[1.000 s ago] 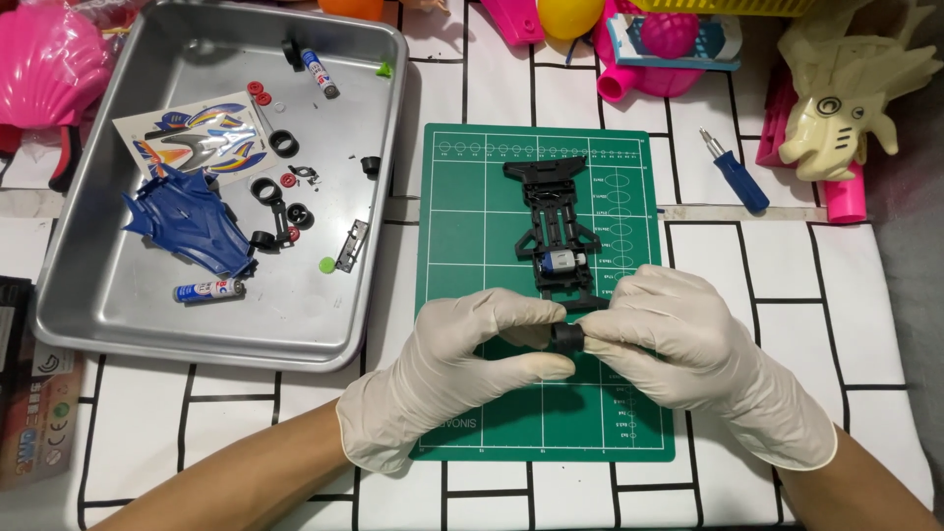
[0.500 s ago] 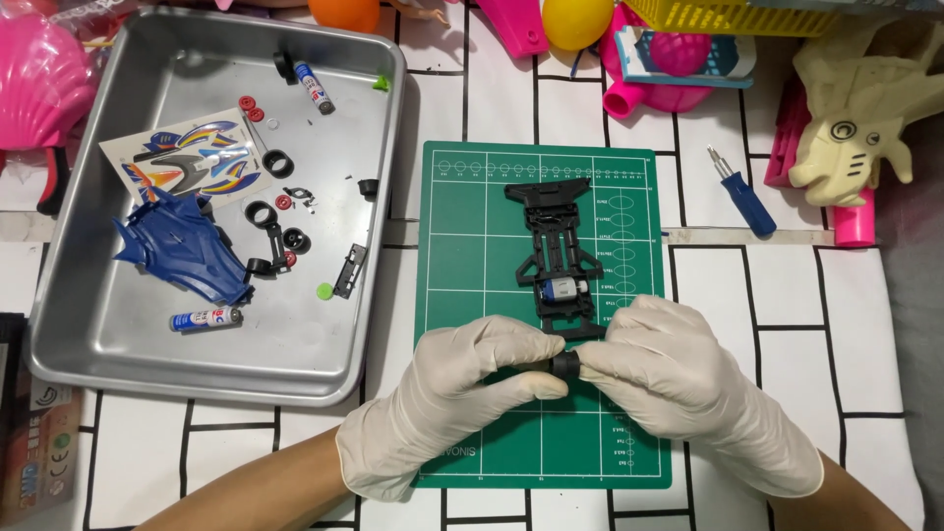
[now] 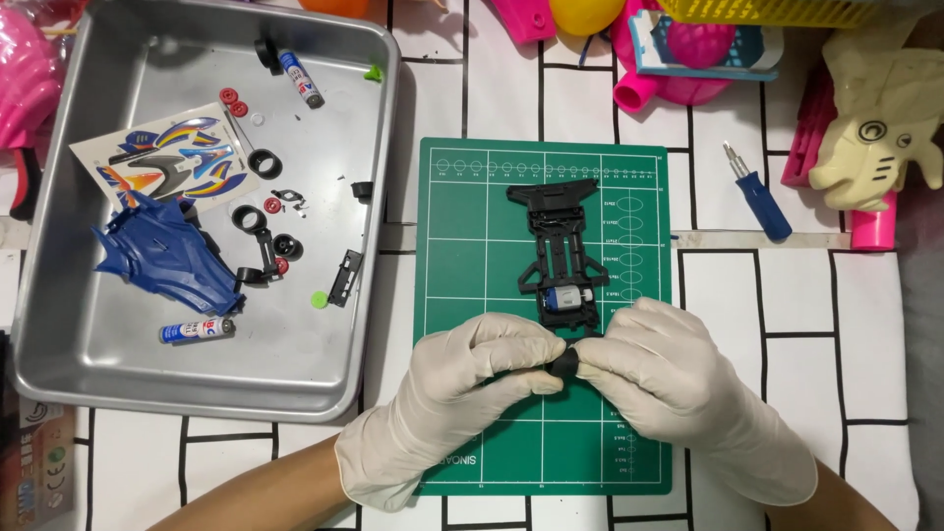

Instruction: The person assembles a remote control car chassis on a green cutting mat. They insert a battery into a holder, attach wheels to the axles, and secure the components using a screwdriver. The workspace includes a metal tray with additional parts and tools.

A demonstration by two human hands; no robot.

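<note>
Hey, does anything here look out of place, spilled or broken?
Nothing looks broken or spilled. The black chassis lies flat on the green mat, and the loose parts stay inside the metal tray. Only the blue screwdriver lies apart, on the tabletop beside the mat.

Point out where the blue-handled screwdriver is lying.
In the head view, the blue-handled screwdriver lies on the white tabletop right of the green cutting mat, beside the cream toy animal.
</note>
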